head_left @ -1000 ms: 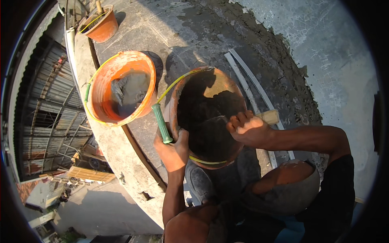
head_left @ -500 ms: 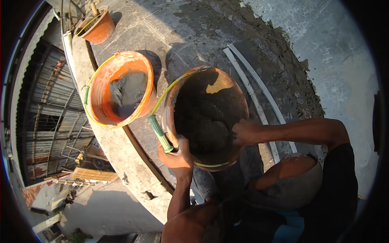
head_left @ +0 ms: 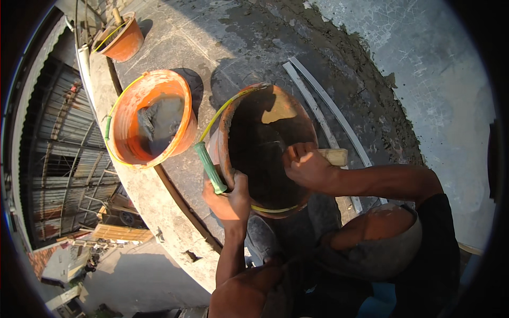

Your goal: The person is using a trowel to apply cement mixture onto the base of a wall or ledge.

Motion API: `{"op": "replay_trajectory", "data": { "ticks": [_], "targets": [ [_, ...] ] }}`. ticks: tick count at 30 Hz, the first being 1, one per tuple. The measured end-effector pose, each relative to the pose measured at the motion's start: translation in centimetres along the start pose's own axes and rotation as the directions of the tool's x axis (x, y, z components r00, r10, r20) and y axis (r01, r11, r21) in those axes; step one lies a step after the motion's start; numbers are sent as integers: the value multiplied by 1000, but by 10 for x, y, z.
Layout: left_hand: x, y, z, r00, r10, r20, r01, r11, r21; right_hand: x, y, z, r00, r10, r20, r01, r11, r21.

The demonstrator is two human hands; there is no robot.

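A mud-stained orange bucket (head_left: 224,151) leans tilted in front of me, its mouth facing me. My left hand (head_left: 228,202) is closed on its near left rim, beside the green grip (head_left: 210,167) of the yellow bail. Over the right side of the mouth, my right hand (head_left: 312,170) is closed round a tool with a thick wooden handle (head_left: 336,157). The handle's end sticks out toward the right; the working end is lost in the dark of the bucket. Dark grey material lies inside, mostly in shadow.
A second orange bucket (head_left: 190,114) with murky grey water stands to the left, a smaller bucket (head_left: 123,46) beyond it. Two long pale metal strips (head_left: 339,117) lie at the right. Wet mortar (head_left: 366,74) borders the grey surface. The ledge (head_left: 154,212) drops away at the left.
My right hand has come up and left across the bucket's mouth, and the wooden handle now shows. My left hand keeps its hold on the rim. The whole view has shifted slightly.
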State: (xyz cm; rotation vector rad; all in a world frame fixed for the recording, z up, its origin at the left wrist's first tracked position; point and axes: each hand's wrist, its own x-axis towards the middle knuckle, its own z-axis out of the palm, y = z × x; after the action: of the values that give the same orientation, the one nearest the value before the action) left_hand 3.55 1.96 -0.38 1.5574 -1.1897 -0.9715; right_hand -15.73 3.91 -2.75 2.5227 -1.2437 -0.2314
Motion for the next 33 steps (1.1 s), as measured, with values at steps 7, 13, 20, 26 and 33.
{"op": "replay_trajectory", "data": {
  "ticks": [7, 13, 20, 26, 33],
  "targets": [
    [-5, 9, 8, 989, 136, -65, -137, 991, -5, 0, 48, -6, 993, 115, -27, -117, 989, -93],
    [-24, 0, 11, 993, 120, 9, -119, 990, -70, 0, 51, 34, 973, 219, 71, -223, 817, 532],
    [-19, -6, 2, 997, 74, 5, -74, 996, -50, -22, 25, 31, 928, -6, 373, -249, 734, 632],
    [-6, 6, 9, 997, 74, 27, -76, 995, 66, -34, 27, -15, 987, 36, 158, -118, 825, 552],
    [-2, 19, 18, 989, 75, 126, -87, 992, 92, 17, 64, 20, 983, 170, 70, -169, 985, -31]
  ]
}}
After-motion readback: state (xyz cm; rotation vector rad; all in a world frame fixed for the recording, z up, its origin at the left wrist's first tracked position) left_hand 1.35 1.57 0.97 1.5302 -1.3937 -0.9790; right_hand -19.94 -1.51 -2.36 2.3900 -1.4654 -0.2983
